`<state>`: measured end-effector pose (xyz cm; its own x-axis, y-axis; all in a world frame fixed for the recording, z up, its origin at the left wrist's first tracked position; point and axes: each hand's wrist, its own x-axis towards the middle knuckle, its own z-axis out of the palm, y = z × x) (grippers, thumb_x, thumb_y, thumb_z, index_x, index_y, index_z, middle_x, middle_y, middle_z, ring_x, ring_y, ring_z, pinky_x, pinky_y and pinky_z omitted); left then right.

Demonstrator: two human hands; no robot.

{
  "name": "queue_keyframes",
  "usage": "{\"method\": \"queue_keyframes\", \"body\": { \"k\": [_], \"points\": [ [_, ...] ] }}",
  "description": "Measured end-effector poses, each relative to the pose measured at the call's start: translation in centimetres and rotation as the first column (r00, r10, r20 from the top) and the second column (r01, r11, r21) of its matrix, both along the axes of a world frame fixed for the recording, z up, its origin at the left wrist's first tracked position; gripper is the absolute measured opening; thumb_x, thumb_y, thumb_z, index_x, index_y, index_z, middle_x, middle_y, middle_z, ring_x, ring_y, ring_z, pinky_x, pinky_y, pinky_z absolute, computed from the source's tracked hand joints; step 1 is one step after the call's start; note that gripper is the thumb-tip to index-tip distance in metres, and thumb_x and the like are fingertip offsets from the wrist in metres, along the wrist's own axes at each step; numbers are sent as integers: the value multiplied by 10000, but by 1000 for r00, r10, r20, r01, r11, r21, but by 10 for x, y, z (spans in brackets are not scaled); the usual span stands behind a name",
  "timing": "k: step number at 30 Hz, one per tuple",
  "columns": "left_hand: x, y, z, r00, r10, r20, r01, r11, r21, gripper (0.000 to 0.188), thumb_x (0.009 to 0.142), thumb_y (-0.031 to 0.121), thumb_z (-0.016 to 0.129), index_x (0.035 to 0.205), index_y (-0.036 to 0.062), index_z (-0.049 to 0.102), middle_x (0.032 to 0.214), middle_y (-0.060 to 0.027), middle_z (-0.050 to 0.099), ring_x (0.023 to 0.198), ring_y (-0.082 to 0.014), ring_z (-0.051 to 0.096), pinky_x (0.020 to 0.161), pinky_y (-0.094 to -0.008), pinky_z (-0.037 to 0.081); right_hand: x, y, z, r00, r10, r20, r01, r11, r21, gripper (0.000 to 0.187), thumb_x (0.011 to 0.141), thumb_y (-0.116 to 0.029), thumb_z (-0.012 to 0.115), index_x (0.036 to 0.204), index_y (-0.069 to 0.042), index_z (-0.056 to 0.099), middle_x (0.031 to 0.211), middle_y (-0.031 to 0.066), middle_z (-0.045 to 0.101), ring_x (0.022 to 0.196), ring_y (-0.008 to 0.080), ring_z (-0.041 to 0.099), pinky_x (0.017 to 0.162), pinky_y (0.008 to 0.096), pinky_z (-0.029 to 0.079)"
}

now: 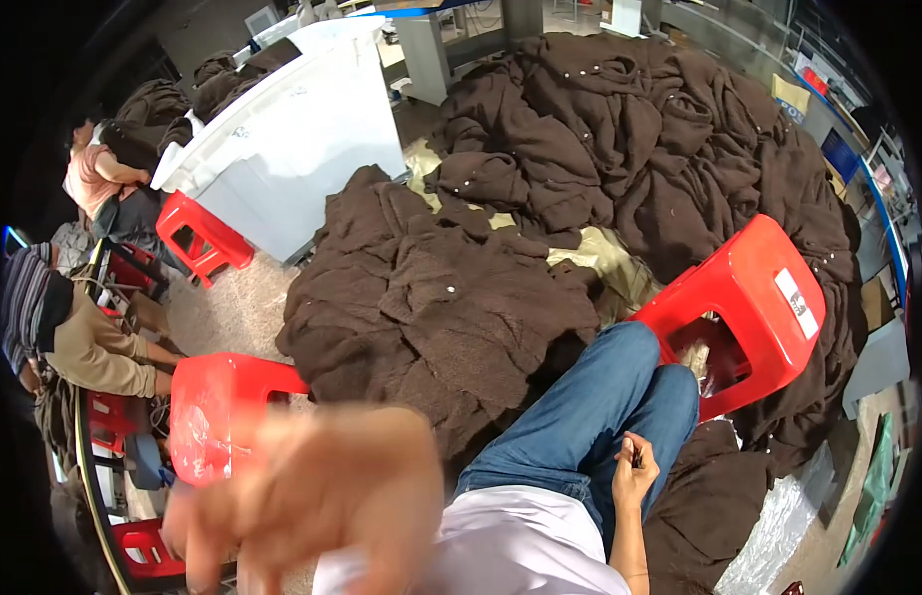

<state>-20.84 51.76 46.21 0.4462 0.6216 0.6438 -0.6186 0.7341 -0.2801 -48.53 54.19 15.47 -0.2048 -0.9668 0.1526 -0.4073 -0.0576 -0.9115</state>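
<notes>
Close to the camera, my left hand (332, 496) is raised and smeared by motion. Its fingers point down and to the left, and whether it holds anything does not show. My right hand (634, 474) rests by my thigh in blue jeans (570, 397), fingers curled around a small dark object that mostly stays hidden. In front of my knees lies a heap of dark brown fleecy cloth (431, 297), with a small white dot on it. Neither hand touches this heap.
A larger brown cloth pile (630, 139) spreads behind, partly over yellowish sheeting (610, 260). Red plastic stools stand at right (749, 307) and left (208, 407). A big white bin (292, 149) is at back left. Two people work at left. Clear plastic (783, 526) lies lower right.
</notes>
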Motion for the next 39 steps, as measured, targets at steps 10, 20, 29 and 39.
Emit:
{"method": "queue_keyframes", "body": {
  "k": [10, 20, 29, 39],
  "points": [
    [162, -89, -295, 714, 228, 662, -372, -677, 635, 384, 775, 141, 740, 1143, 124, 631, 1306, -165, 555, 1244, -359, 482, 972, -467, 432, 4, 3, -1, 999, 45, 5, -45, 997, -61, 97, 926, -71, 621, 975, -2, 669, 752, 33, 633, 564, 54, 527, 517, 205, 405],
    [-38, -49, -159, 445, -781, -438, 45, -468, 882, 280, 977, 194, 573, 1160, -15, 540, 963, -42, 556, 897, -88, 528, 731, -258, 461, -3, -44, 59, 955, 84, 283, -50, 991, -123, 288, 932, -92, 612, 1203, 2, 583, 1163, 91, 626, 768, 95, 598, 726, 226, 481],
    [-84, -45, -76, 82, -983, 162, -144, 149, 978, 122, 891, 77, 576, 998, 30, 541, 736, -156, 566, 673, -348, 618, 637, -374, 492, 5, -103, 107, 282, 828, 485, -862, 441, -250, 581, 767, -330, 767, 1200, 21, 603, 1279, 145, 600, 781, 76, 587, 676, 262, 453],
    [-34, -170, 25, 537, -566, 626, -460, 425, 779, 243, 804, -96, 562, 1010, 17, 626, 880, -116, 645, 792, -216, 660, 727, -275, 505, 36, -224, 166, 637, 771, 0, -769, 635, -78, 515, 720, -122, 845, 1154, 31, 613, 1002, 22, 670, 889, 107, 598, 843, 282, 488]
  ]
}}
